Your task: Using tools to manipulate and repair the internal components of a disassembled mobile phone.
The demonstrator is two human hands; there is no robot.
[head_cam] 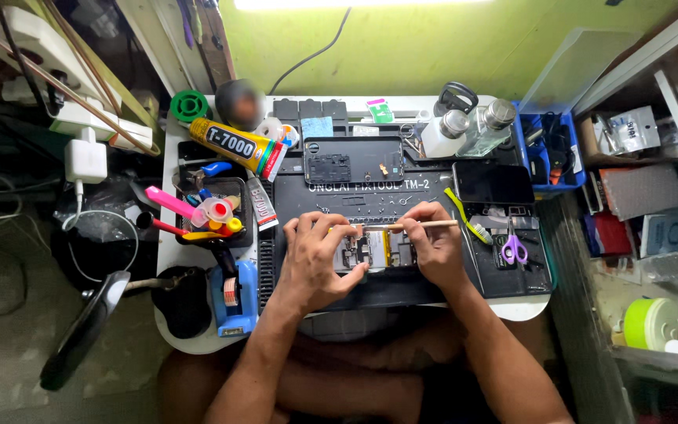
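— Both hands were on it, then?

— Yes. My left hand point(313, 255) was curled over the left end of the opened phone point(372, 251), thumb and fingers pinching its edge to pin it down. My right hand point(431, 243) was closed around a thin wooden stick point(411, 225), held almost level, its tip pointing left over the phone's top edge.

— And where did the phone lie?

— Flat on the black work mat point(402, 196), near the mat's front edge, back cover off, the innards and a yellowish strip showing between my hands.

— What else sat around the mat?

— Just behind the phone, on the mat's far side, lay a dark back cover point(352, 159). Right of that, a second phone point(493, 182) with a dark screen. Purple scissors point(514, 248) lay on the mat's right part, beside my right hand. Left of the mat stood a black tray of tools point(212, 208) with a yellow glue tube point(237, 145) behind it, and a blue tape dispenser point(233, 294) at the white table point(170, 157)'s front corner.
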